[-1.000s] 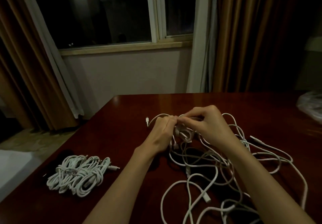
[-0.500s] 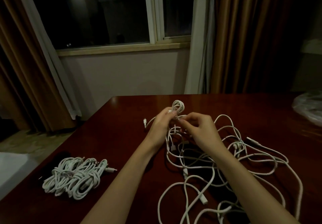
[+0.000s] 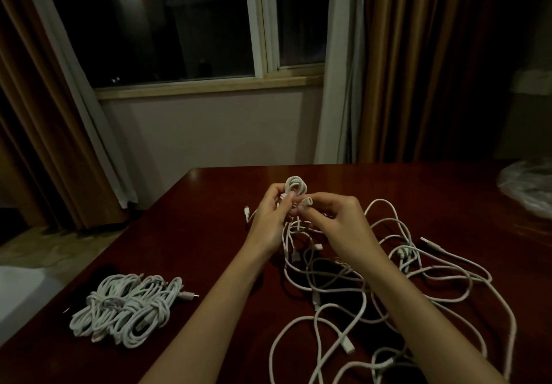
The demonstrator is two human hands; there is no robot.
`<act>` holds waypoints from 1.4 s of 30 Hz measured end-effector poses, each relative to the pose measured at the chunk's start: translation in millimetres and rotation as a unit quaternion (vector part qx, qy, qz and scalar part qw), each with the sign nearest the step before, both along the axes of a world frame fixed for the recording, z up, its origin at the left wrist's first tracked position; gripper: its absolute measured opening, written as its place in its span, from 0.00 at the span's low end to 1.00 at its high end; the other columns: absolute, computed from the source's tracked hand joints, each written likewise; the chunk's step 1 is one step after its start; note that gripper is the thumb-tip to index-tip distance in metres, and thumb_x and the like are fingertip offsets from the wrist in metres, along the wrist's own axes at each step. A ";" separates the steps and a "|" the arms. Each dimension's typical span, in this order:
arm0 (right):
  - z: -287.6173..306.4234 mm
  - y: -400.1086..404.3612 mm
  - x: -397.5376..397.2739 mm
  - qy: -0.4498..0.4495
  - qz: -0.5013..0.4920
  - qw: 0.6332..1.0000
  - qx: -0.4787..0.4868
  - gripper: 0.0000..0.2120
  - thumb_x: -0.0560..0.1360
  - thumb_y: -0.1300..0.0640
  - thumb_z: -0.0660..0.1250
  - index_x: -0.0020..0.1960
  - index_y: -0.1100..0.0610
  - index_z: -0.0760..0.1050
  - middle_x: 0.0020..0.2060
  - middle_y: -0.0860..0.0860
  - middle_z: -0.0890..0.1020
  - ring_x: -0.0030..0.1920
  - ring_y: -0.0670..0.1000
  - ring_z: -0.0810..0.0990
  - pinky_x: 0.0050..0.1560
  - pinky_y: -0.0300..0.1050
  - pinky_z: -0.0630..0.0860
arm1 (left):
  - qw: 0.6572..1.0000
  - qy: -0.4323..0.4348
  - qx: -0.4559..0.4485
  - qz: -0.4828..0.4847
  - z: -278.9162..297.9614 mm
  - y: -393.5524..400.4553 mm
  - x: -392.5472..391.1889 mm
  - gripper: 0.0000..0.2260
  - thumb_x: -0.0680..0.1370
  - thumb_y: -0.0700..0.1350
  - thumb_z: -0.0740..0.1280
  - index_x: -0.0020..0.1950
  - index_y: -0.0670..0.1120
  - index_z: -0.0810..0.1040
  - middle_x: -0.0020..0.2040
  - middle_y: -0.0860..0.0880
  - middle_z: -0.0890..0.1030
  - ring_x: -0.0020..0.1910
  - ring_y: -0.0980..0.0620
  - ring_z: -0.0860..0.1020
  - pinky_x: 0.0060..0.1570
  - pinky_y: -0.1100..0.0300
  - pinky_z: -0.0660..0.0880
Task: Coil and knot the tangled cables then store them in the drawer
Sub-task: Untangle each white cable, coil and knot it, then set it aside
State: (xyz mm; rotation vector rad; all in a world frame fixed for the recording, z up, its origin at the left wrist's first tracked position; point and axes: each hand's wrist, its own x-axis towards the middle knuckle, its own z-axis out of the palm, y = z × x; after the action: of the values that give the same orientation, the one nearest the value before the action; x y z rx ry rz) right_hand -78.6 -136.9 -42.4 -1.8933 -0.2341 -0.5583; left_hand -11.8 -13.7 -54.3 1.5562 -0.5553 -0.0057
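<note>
While knotted bundles (image 3: 127, 309) lie finished, left hand (image 3: 270, 219) grips a small coil (image 3: 295, 186); right hand (image 3: 337, 222) pinches its plug (image 3: 307, 201); tangled cables (image 3: 388, 288) remain, drawer unseen.

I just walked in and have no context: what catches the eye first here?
Two hands meet above mid-table: the left hand grips a small white cable coil, the right hand pinches a connector end. Loose tangled cables sprawl to the right, finished bundles lie at the left.
</note>
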 end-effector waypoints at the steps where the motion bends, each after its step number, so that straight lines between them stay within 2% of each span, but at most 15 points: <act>1: 0.0 0.2 0.2 0.002 0.012 1.000 0.014 0.09 0.78 0.57 0.66 0.56 0.50 0.81 0.46 0.46 0.85 0.51 0.42 0.82 0.54 0.42 0.79 | 1.000 -0.002 -0.002 0.002 0.5 -0.2 -1.2 0.05 0.82 0.45 0.60 0.51 0.49 0.75 0.43 0.54 0.81 0.40 0.60 0.80 0.40 0.65 0.74; 6: -3.2 3.0 2.0 -0.008 0.013 1.000 0.022 0.11 0.78 0.56 0.65 0.58 0.51 0.81 0.51 0.45 0.81 0.53 0.39 0.79 0.53 0.35 0.76 | 1.000 -0.016 -0.004 0.020 0.6 -1.1 -5.9 0.07 0.80 0.52 0.62 0.54 0.52 0.75 0.51 0.46 0.82 0.51 0.47 0.81 0.51 0.52 0.78; 8: -2.2 3.5 0.7 -0.020 -0.001 0.998 0.056 0.10 0.77 0.57 0.67 0.57 0.53 0.82 0.49 0.45 0.84 0.52 0.39 0.81 0.53 0.35 0.77 | 0.999 -0.025 -0.003 0.024 0.7 -1.8 -7.9 0.07 0.79 0.53 0.62 0.54 0.53 0.75 0.52 0.47 0.82 0.53 0.46 0.81 0.53 0.51 0.78; 11: -0.6 2.3 -1.5 -0.026 -0.037 0.992 0.120 0.07 0.74 0.57 0.71 0.51 0.52 0.82 0.44 0.45 0.85 0.47 0.40 0.83 0.46 0.33 0.78 | 0.999 -0.039 0.006 0.030 0.9 -3.7 -10.0 0.05 0.82 0.47 0.60 0.54 0.53 0.75 0.53 0.48 0.81 0.54 0.49 0.80 0.56 0.51 0.77; 14: -0.7 1.8 -1.5 0.008 -0.044 0.990 0.136 0.03 0.73 0.55 0.71 0.46 0.53 0.82 0.40 0.47 0.85 0.42 0.42 0.83 0.39 0.33 0.77 | 0.998 -0.052 0.012 0.031 0.7 -6.0 -12.9 0.06 0.83 0.46 0.59 0.53 0.54 0.74 0.52 0.50 0.81 0.54 0.53 0.79 0.56 0.53 0.76; 17: -1.6 1.9 -0.4 0.049 -0.035 0.984 0.165 0.06 0.73 0.53 0.71 0.45 0.55 0.83 0.38 0.47 0.85 0.42 0.44 0.84 0.40 0.37 0.80 | 0.997 -0.066 0.019 0.027 1.5 -7.9 -14.4 0.06 0.83 0.47 0.58 0.55 0.54 0.74 0.53 0.52 0.80 0.55 0.55 0.79 0.58 0.53 0.76; 20: -0.6 -1.3 0.1 0.068 -0.042 0.980 0.183 0.06 0.73 0.52 0.71 0.43 0.55 0.83 0.36 0.47 0.85 0.40 0.43 0.83 0.40 0.35 0.79 | 0.996 -0.078 0.030 0.021 1.5 -8.3 -15.5 0.06 0.83 0.46 0.58 0.57 0.53 0.74 0.52 0.54 0.80 0.53 0.57 0.79 0.57 0.54 0.76; 23: -0.4 -4.6 1.2 0.091 -0.045 0.973 0.207 0.08 0.72 0.52 0.72 0.42 0.57 0.82 0.35 0.50 0.85 0.37 0.45 0.84 0.37 0.34 0.78 | 0.994 -0.100 0.051 0.011 -0.3 -7.5 -17.9 0.08 0.83 0.46 0.57 0.59 0.50 0.73 0.51 0.55 0.80 0.51 0.60 0.79 0.52 0.61 0.76; 26: 0.6 -6.6 0.7 0.106 -0.043 0.968 0.225 0.07 0.73 0.53 0.72 0.42 0.58 0.82 0.36 0.51 0.85 0.38 0.45 0.84 0.37 0.33 0.77 | 0.991 -0.120 0.064 0.004 -1.1 -7.7 -20.1 0.08 0.84 0.46 0.57 0.60 0.49 0.73 0.51 0.55 0.80 0.50 0.62 0.79 0.48 0.68 0.76; 29: -0.6 -8.6 0.7 0.108 -0.043 0.963 0.244 0.09 0.74 0.55 0.71 0.43 0.61 0.79 0.38 0.54 0.84 0.39 0.48 0.84 0.40 0.37 0.79 | 0.990 -0.124 0.071 -0.005 -1.5 -9.9 -22.1 0.09 0.83 0.44 0.58 0.62 0.50 0.72 0.51 0.56 0.79 0.50 0.61 0.79 0.50 0.66 0.76; 32: -3.0 -8.4 2.8 0.103 -0.068 0.961 0.247 0.07 0.74 0.57 0.71 0.42 0.59 0.76 0.40 0.59 0.82 0.40 0.53 0.83 0.40 0.42 0.80 | 0.990 -0.121 0.074 -0.019 -2.9 -12.4 -23.3 0.10 0.83 0.42 0.59 0.63 0.49 0.72 0.53 0.55 0.79 0.51 0.60 0.80 0.51 0.64 0.77; 35: -3.6 -6.5 4.5 0.090 -0.081 0.962 0.246 0.05 0.75 0.57 0.70 0.48 0.57 0.76 0.44 0.55 0.81 0.38 0.47 0.81 0.33 0.35 0.76 | 0.991 -0.117 0.064 -0.026 -2.0 -12.3 -25.2 0.11 0.81 0.41 0.62 0.63 0.50 0.72 0.52 0.56 0.79 0.50 0.62 0.79 0.48 0.68 0.75; 37: -2.7 -5.6 4.5 0.089 -0.067 0.965 0.239 0.06 0.76 0.57 0.69 0.52 0.56 0.78 0.44 0.53 0.82 0.36 0.44 0.81 0.33 0.33 0.75 | 0.991 -0.119 0.056 -0.028 -1.0 -12.3 -26.5 0.11 0.81 0.40 0.62 0.63 0.49 0.73 0.52 0.55 0.79 0.50 0.62 0.79 0.47 0.70 0.74; 40: -0.2 -4.3 1.9 0.085 -0.032 0.970 0.224 0.06 0.77 0.57 0.68 0.52 0.54 0.80 0.39 0.49 0.82 0.34 0.40 0.81 0.33 0.32 0.74 | 0.990 -0.133 0.052 -0.010 -1.1 -12.4 -26.5 0.10 0.81 0.40 0.61 0.62 0.49 0.73 0.51 0.56 0.79 0.50 0.63 0.78 0.48 0.71 0.74; 42: 0.7 -3.0 1.6 0.080 -0.007 0.972 0.222 0.06 0.77 0.59 0.67 0.52 0.53 0.81 0.41 0.48 0.83 0.35 0.39 0.81 0.34 0.32 0.75 | 0.991 -0.128 0.040 0.011 -1.0 -11.9 -25.2 0.09 0.82 0.41 0.61 0.60 0.51 0.73 0.51 0.56 0.79 0.50 0.63 0.78 0.48 0.70 0.74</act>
State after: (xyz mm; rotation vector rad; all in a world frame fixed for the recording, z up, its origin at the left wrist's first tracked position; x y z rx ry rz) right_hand -77.0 -139.9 -41.7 -1.4934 0.0126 -0.4235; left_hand -37.0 -25.5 -55.3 1.6520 -0.7476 0.1932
